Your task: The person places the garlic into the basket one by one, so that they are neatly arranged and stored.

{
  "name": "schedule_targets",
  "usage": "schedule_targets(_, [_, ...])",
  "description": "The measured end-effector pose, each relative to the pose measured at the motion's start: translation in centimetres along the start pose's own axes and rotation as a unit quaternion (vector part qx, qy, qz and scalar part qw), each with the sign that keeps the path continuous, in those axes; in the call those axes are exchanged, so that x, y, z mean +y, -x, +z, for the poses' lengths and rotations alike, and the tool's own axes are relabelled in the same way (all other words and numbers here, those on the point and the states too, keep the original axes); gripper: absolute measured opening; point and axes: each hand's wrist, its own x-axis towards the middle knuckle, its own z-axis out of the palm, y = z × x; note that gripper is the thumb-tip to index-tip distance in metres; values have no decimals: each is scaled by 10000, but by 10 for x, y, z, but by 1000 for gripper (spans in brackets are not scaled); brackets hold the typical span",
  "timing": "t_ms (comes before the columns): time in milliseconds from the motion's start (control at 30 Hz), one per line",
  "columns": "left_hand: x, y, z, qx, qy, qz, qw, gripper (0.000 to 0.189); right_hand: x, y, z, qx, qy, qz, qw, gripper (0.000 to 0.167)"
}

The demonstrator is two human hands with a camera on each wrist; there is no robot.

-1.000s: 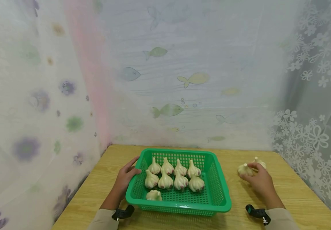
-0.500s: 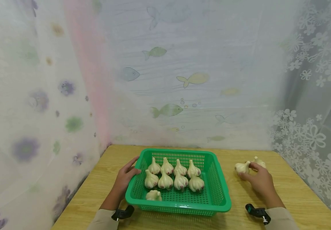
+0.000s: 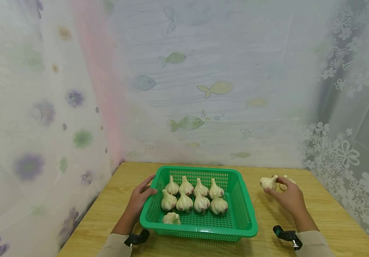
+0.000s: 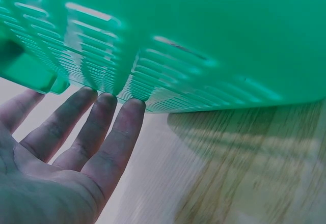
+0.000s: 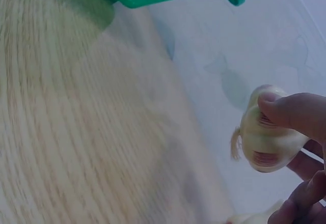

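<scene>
My right hand [image 3: 291, 198] pinches a garlic bulb [image 3: 268, 182] by its neck side, thumb and fingers on either side of it. In the right wrist view this bulb [image 5: 270, 142] hangs above the wooden table, its root tuft and purplish patches showing. Partly behind the right fingers is another garlic bulb [image 3: 285, 181] on the table. My left hand [image 3: 139, 198] rests against the left side of a green plastic basket [image 3: 200, 230]. Seen from the left wrist, its fingers [image 4: 119, 142] are extended with tips at the slotted wall. Several garlic bulbs [image 3: 184, 202] stand in rows inside the basket.
One more bulb [image 3: 171, 218] lies tipped over at the basket's front left. The wooden table [image 3: 107, 210] ends at a patterned curtain [image 3: 203, 142] behind, with further curtains at left and right. A dark device is strapped to each wrist.
My right hand has lifted the garlic bulb and tilted it, shifting it slightly up and left, away from the bulb behind. The left hand and basket stay put.
</scene>
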Motion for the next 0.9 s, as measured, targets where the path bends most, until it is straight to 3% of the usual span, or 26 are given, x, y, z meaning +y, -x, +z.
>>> schedule_targets(900, [-1, -1, 0, 18, -30, -55, 10000, 62, -27, 2, -7, 214, -52, -288, 9993, 90])
